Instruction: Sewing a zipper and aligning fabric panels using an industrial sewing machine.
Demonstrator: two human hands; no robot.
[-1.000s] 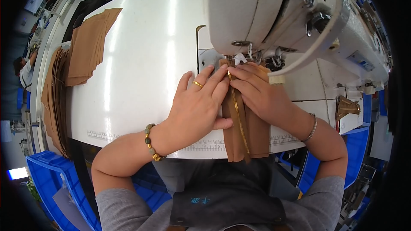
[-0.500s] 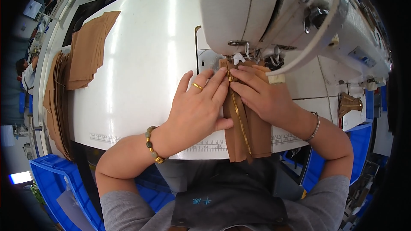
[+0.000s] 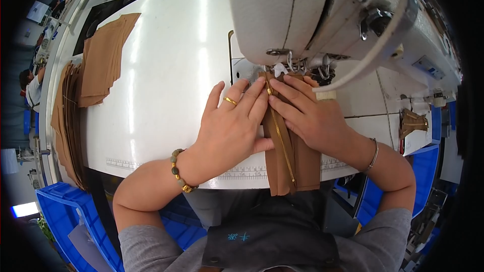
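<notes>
A brown fabric piece (image 3: 307, 163) lies under the sewing machine head, its near end hanging over the table edge. Along it runs a gold-toothed zipper (image 3: 280, 143), the slider near my fingertips. My left hand (image 3: 233, 116) lies flat with fingers stretched, fingertips on the fabric just left of the zipper and thumb touching its left edge. On the other side my right hand (image 3: 315, 113) rests flat, fingers pressing the fabric beside the slider. The needle area of the sewing machine (image 3: 282, 15) sits just beyond both hands, partly hidden by the head.
Stacks of brown fabric pieces (image 3: 106, 60) and a thicker folded stack (image 3: 68, 126) lie at the left. A small brown zippered piece (image 3: 413, 123) is at the right. Blue bins (image 3: 65, 221) stand below the table. A white hose (image 3: 375, 65) hangs from the machine.
Both hands stay nearly in place on the fabric. The fabric's near end has shifted slightly, and the zipper's lower tip lies a little differently.
</notes>
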